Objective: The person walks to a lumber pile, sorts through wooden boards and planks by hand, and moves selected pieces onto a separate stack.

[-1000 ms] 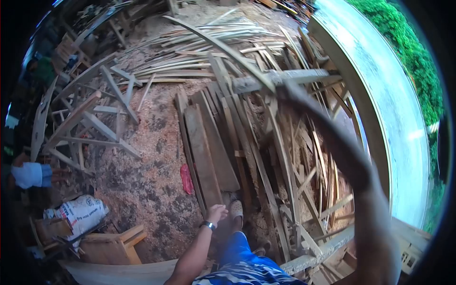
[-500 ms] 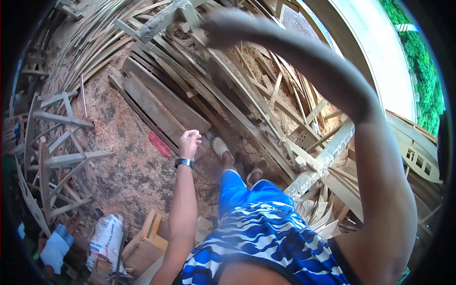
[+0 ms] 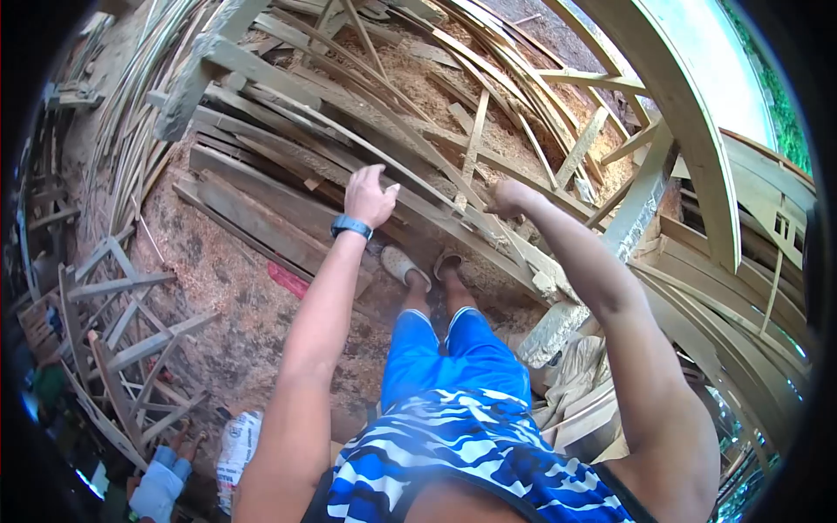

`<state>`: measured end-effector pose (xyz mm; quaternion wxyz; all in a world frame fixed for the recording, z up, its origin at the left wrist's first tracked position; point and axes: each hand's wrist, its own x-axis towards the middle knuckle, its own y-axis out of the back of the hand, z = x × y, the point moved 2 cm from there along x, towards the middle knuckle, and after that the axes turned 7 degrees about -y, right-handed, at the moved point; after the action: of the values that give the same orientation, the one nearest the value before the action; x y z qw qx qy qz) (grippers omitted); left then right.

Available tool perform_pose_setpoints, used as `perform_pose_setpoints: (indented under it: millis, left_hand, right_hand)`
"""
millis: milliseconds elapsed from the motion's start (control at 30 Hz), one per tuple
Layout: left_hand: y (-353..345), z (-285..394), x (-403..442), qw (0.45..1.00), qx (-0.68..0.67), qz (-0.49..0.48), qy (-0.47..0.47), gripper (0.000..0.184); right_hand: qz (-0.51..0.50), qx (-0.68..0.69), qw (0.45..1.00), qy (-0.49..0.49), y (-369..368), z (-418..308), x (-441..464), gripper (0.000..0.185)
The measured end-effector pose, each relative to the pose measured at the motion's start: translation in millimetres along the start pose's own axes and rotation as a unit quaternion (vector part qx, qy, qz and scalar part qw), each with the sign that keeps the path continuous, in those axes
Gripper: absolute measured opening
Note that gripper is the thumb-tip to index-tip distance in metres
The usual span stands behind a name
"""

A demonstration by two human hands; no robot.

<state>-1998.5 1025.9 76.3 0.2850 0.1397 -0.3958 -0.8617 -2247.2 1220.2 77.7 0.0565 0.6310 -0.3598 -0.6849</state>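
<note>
My left hand (image 3: 370,197), with a dark watch (image 3: 351,227) on its wrist, hangs over the long planks (image 3: 261,205). Its fingers are loosely bent, the thumb stands apart, and nothing shows between them. My right hand (image 3: 510,199) has its fingers curled in, above the long, narrow timbers (image 3: 453,209); what it holds, if anything, is too hidden to name. Both hands are apart from each other.
A rough beam (image 3: 623,231) runs at the right, beside a big curved board (image 3: 689,113). Wooden trestle frames (image 3: 144,336) stand at the left. A white sack (image 3: 237,449), a red item (image 3: 288,281) and another person (image 3: 157,488) are at the lower left.
The view has turned toward the timber pile on the right and down to my feet. My right arm has come down and in from its raised reach; my left thumb and fingers have spread somewhat.
</note>
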Motion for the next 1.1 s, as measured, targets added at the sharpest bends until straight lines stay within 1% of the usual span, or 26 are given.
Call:
perform_pose_setpoints:
  millis: [67,100,133,200,233,300,333,400,433,467,533,567,600,633,667,733,767,800,833,867,900,967,1000,1033,1067,1100]
  left_hand:
    - [-18.4,4.5,20.0,0.989,0.115,-0.066,-0.073,0.062]
    - [-26.8,4.7,28.4,0.97,0.159,-0.18,-0.042,0.078]
    - [-32.4,10.7,26.1,0.968,0.167,-0.185,-0.038,0.078]
    - [-48.9,17.8,25.7,0.931,0.276,-0.237,-0.017,0.086]
    - [-52.4,15.8,28.1,0.925,0.273,-0.263,0.005,0.089]
    - [-57.6,15.2,28.1,0.925,0.272,-0.263,0.014,0.089]
    - [-58.7,13.8,29.6,0.93,0.262,-0.257,0.023,0.089]
    - [-59.7,13.3,31.5,0.926,0.268,-0.264,0.031,0.089]
    - [-59.8,13.2,32.6,0.926,0.265,-0.269,0.031,0.088]
    - [-58.9,13.5,33.0,0.925,0.262,-0.274,0.031,0.087]
    - [-55.4,16.6,35.4,0.924,0.26,-0.277,0.03,0.086]
    - [-54.4,18.0,37.2,0.922,0.264,-0.281,0.036,0.085]
    - [-54.7,21.0,37.3,0.92,0.266,-0.285,0.04,0.084]
    - [-55.7,24.8,39.1,0.917,0.28,-0.281,0.045,0.08]
    - [-59.3,27.8,44.3,0.916,0.283,-0.28,0.041,0.08]
    - [-71.0,31.6,49.7,0.887,0.371,-0.265,0.072,0.071]
    - [-67.3,46.8,59.1,0.896,0.366,-0.244,0.061,0.062]
    - [-69.6,49.4,62.1,0.895,0.365,-0.248,0.059,0.062]
    - [-71.6,54.2,66.3,0.918,0.328,-0.223,0.006,0.059]
    - [-74.5,56.0,68.0,0.936,0.289,-0.196,-0.045,0.055]
    - [-77.6,55.4,68.0,0.948,0.262,-0.17,-0.058,0.052]
    - [-77.3,53.9,70.7,0.951,0.245,-0.185,-0.045,0.05]
    - [-74.5,53.9,74.3,0.951,0.234,-0.199,-0.034,0.049]
    - [-68.8,53.1,77.8,0.959,0.212,-0.184,-0.035,0.046]
    - [-63.8,50.8,79.6,0.96,0.207,-0.187,-0.038,0.046]
    - [-56.6,48.7,82.7,0.966,0.205,-0.152,-0.04,0.045]
  right_hand:
    - [0.048,0.076,0.996,-0.02,-50.6,17.5,33.8,0.051]
    - [0.017,0.093,0.995,-0.04,-59.7,17.0,41.6,0.055]
    - [0.032,0.103,0.992,-0.061,-69.5,16.2,45.7,0.054]
    - [0.058,0.258,0.953,-0.149,-109.4,12.9,71.2,0.042]
    - [0.057,0.267,0.952,-0.141,-120.9,10.1,78.7,0.042]
    - [0.039,0.321,0.929,-0.181,-123.6,3.2,76.1,0.038]
    - [0.038,0.326,0.929,-0.173,-121.4,-0.2,74.2,0.038]
    - [0.082,0.328,0.928,-0.156,-121.5,-6.3,71.1,0.041]
    - [0.085,0.352,0.919,-0.156,-131.2,-7.1,79.9,0.04]
    - [0.081,0.357,0.918,-0.15,-125.2,-11.3,75.5,0.04]
    - [0.101,0.321,0.933,-0.126,-89.1,-17.2,44.7,0.038]
    - [0.091,0.334,0.93,-0.126,-77.0,-16.7,35.3,0.039]
    - [0.098,0.371,0.912,-0.148,-66.0,-15.2,28.2,0.041]
    - [0.097,0.386,0.906,-0.146,-52.3,-11.0,17.5,0.043]
    - [0.1,0.401,0.899,-0.142,-35.4,-6.7,10.1,0.044]
    - [0.103,0.427,0.891,-0.109,-17.0,0.0,-2.4,0.044]
    - [0.134,0.433,0.886,-0.1,-13.5,2.2,-2.8,0.044]
    - [0.161,0.438,0.88,-0.091,-7.6,1.3,-6.2,0.043]
    - [0.189,0.434,0.875,-0.106,-0.1,-0.7,-6.4,0.039]
    - [0.186,0.433,0.875,-0.11,4.1,-5.6,1.6,0.039]
    - [0.189,0.418,0.879,-0.126,9.3,-8.2,11.4,0.037]
    - [0.195,0.399,0.884,-0.146,26.3,-14.0,24.2,0.034]
    - [0.226,0.396,0.88,-0.133,43.5,-18.9,23.9,0.032]
    - [0.255,0.394,0.875,-0.12,60.9,-22.6,23.2,0.03]
    - [0.257,0.424,0.86,-0.124,79.3,-23.4,20.6,0.03]
    - [0.259,0.453,0.843,-0.128,100.6,-21.3,14.8,0.029]
